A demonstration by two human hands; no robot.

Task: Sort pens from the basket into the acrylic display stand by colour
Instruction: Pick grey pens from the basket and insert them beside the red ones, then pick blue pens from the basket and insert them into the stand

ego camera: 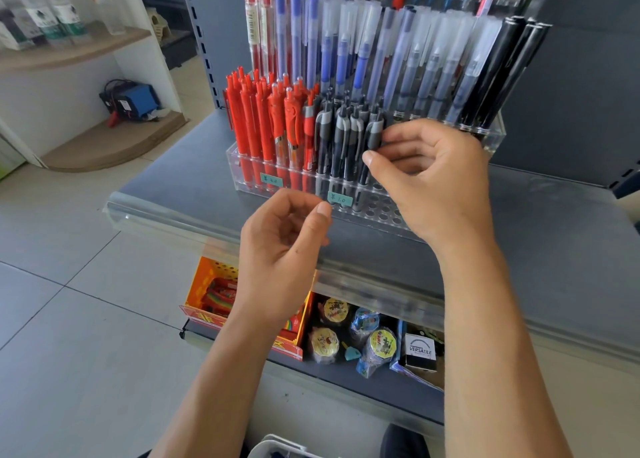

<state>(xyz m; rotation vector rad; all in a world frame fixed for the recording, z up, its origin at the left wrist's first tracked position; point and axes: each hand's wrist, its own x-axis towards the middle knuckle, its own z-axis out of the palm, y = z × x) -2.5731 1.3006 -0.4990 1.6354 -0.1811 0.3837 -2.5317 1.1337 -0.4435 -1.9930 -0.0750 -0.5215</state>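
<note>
At the bottom edge of the view, between the two forearms, the pale rim of a basket [277,445] just shows; what lies in it is too cut off to tell. Above it a lower shelf [346,371] carries an orange box [207,284] of sweets and several wrapped tape rolls [381,345].

The left hand [280,249] hangs over the front edge of the grey shelf [180,180], fingers loosely curled with the thumb near the forefinger — nothing is in it. The right hand [433,177] reaches further in, thumb and fingertips pinched on a black-and-grey pen [375,133] that stands at the right end of the dark group, its lower part hidden behind the thumb, so whether it sits in a hole I cannot tell.

The clear stand [242,166] rests on the grey shelf. Its front row has red pens [256,125] at the left, then the dark pens [337,135] just beside them, and bare holes [375,208] to the right under the hand. Two small green price labels [341,199] stick to the front wall. The tier behind holds capped pens — red [254,28] at the left, blue [311,38] next, frosted ones [433,66] in the middle, glossy black [502,73] at the far right
</note>
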